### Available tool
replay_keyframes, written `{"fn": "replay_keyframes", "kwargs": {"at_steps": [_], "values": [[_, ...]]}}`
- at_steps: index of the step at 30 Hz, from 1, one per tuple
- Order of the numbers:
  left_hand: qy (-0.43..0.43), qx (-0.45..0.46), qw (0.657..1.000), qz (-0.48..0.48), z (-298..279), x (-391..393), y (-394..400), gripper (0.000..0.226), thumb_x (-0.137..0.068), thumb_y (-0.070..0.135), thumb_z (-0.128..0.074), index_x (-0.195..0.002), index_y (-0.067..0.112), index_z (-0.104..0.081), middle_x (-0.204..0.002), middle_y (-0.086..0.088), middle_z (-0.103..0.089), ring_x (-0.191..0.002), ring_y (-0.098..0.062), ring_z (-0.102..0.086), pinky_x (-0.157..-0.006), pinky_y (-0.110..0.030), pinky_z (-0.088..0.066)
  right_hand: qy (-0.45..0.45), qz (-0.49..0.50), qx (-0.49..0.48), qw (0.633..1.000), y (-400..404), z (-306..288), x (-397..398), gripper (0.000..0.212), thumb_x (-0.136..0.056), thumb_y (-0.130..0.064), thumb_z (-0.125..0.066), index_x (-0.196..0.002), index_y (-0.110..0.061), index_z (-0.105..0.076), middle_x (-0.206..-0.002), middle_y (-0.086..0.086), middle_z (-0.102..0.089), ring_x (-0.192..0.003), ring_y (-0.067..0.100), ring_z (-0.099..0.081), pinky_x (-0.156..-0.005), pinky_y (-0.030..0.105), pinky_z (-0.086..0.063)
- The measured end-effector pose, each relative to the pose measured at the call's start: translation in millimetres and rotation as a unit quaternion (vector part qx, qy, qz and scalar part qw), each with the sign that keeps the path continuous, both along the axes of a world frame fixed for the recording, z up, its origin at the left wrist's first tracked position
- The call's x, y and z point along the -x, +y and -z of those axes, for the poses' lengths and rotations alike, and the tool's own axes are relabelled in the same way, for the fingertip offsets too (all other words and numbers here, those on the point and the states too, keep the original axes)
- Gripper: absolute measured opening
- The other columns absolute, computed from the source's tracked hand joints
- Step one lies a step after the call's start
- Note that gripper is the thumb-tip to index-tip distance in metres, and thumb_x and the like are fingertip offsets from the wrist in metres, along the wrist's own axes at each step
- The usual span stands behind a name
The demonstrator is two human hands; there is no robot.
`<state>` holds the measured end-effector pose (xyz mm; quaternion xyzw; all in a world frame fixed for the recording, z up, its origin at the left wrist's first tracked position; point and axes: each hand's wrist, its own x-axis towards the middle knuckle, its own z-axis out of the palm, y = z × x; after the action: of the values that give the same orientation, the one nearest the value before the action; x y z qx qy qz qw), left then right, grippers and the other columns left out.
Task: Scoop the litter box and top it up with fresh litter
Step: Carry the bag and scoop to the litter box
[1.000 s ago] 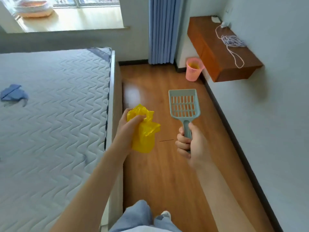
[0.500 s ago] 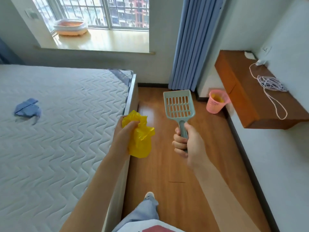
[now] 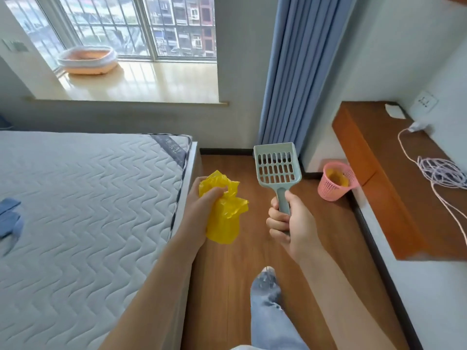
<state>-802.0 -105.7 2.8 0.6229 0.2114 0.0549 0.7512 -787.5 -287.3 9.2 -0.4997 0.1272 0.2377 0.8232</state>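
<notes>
The litter box (image 3: 87, 60) is seen far off on the windowsill. The slotted scoop (image 3: 277, 168) is gripped upright by the right hand (image 3: 290, 223); a crumpled yellow bag (image 3: 223, 215) is clutched in the left hand (image 3: 199, 210), just beside the mattress (image 3: 88, 198).

scoop handle (image 3: 283, 200) end hidden in fist, blue cloth (image 3: 8, 218) cut off, litter box (image 3: 88, 59) contents unclear
</notes>
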Motion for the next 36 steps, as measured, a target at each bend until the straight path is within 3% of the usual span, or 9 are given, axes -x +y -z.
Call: {"fn": "replay_keyframes", "kwargs": {"at_steps": [3, 6, 12, 18, 23, 27, 29, 33, 36], "values": [[0.008, -0.006, 1.000, -0.019, 2, -65, -2, 0.035, -0.068, 0.026, -0.067, -0.100, 0.024, -0.056, -0.092, -0.005, -0.062, -0.077, -0.019, -0.064, -0.057, -0.030, -0.053, 0.004, -0.015, -0.004, 1.000, 0, 5, -75, 0.039, -0.102, -0.034, -0.032, -0.073, -0.012, -0.044, -0.055, -0.003, -0.022, -0.039, 0.006, -0.019, -0.033, 0.017, -0.016], [0.013, -0.017, 0.999, -0.036, -3, -133, -4, 0.043, -0.063, 0.030, -0.067, -0.105, 0.024, -0.057, -0.099, -0.009, -0.063, -0.084, -0.023, -0.065, -0.065, -0.036, -0.054, 0.006, -0.026, -0.007, 1.000, -3, -1, -151, 0.038, -0.102, -0.034, -0.032, -0.073, -0.012, -0.044, -0.054, -0.004, -0.022, -0.039, 0.006, -0.018, -0.032, 0.017, -0.014], [-0.004, -0.143, 0.988, -0.058, -18, -251, -6, 0.030, -0.066, 0.034, -0.067, -0.093, 0.040, -0.054, -0.091, 0.005, -0.064, -0.082, -0.016, -0.065, -0.066, -0.034, -0.055, -0.001, -0.065, 0.001, 0.998, 2, -17, -283, 0.039, -0.102, -0.034, -0.031, -0.072, -0.013, -0.043, -0.052, -0.005, -0.022, -0.038, 0.005, -0.017, -0.031, 0.015, -0.015], [0.025, -0.157, 0.983, -0.087, -8, -337, 16, 0.033, -0.065, 0.034, -0.064, -0.096, 0.037, -0.053, -0.092, 0.005, -0.063, -0.082, -0.014, -0.063, -0.062, -0.027, -0.050, 0.020, -0.096, 0.001, 0.995, 32, -3, -379, 0.038, -0.103, -0.032, -0.031, -0.073, -0.012, -0.043, -0.054, -0.004, -0.021, -0.040, 0.006, -0.016, -0.034, 0.018, -0.012], [0.046, -0.159, 0.981, -0.104, 5, -410, 64, 0.047, -0.071, 0.033, -0.071, -0.114, 0.031, -0.050, -0.101, 0.006, -0.058, -0.088, -0.014, -0.059, -0.065, -0.028, -0.048, 0.034, -0.115, 0.002, 0.993, 84, 15, -457, 0.038, -0.103, -0.032, -0.031, -0.073, -0.012, -0.043, -0.054, -0.003, -0.021, -0.039, 0.006, -0.016, -0.035, 0.018, -0.012], [0.027, -0.135, 0.983, -0.123, 9, -476, 119, 0.029, -0.083, 0.017, -0.070, -0.096, 0.035, -0.051, -0.090, 0.009, -0.058, -0.080, -0.011, -0.059, -0.059, -0.025, -0.045, 0.024, -0.119, 0.004, 0.993, 141, 17, -528, 0.038, -0.103, -0.032, -0.031, -0.073, -0.012, -0.043, -0.054, -0.004, -0.021, -0.040, 0.006, -0.016, -0.035, 0.018, -0.011], [0.017, -0.120, 0.985, -0.120, 3, -513, 151, 0.026, -0.086, 0.012, -0.067, -0.097, 0.031, -0.053, -0.088, 0.006, -0.061, -0.079, -0.014, -0.061, -0.060, -0.027, -0.049, 0.028, -0.112, -0.002, 0.993, 172, 11, -565, 0.038, -0.102, -0.033, -0.032, -0.073, -0.012, -0.043, -0.054, -0.004, -0.021, -0.040, 0.006, -0.015, -0.035, 0.018, -0.010], [0.001, -0.117, 0.985, -0.123, -18, -581, 213, 0.034, -0.069, 0.029, -0.069, -0.100, 0.027, -0.055, -0.088, 0.002, -0.065, -0.081, -0.018, -0.065, -0.064, -0.032, -0.054, 0.025, -0.109, -0.014, 0.994, 232, -7, -634, 0.037, -0.102, -0.035, -0.034, -0.073, -0.013, -0.043, -0.052, -0.005, -0.021, -0.038, 0.006, -0.014, -0.033, 0.017, -0.009], [0.001, -0.118, 0.984, -0.136, -27, -625, 254, 0.031, -0.069, 0.029, -0.069, -0.098, 0.031, -0.056, -0.088, 0.003, -0.066, -0.081, -0.019, -0.066, -0.067, -0.035, -0.056, 0.021, -0.116, -0.015, 0.993, 269, -16, -678, 0.038, -0.102, -0.034, -0.033, -0.072, -0.013, -0.043, -0.051, -0.006, -0.020, -0.036, 0.005, -0.015, -0.032, 0.015, -0.010]]}}
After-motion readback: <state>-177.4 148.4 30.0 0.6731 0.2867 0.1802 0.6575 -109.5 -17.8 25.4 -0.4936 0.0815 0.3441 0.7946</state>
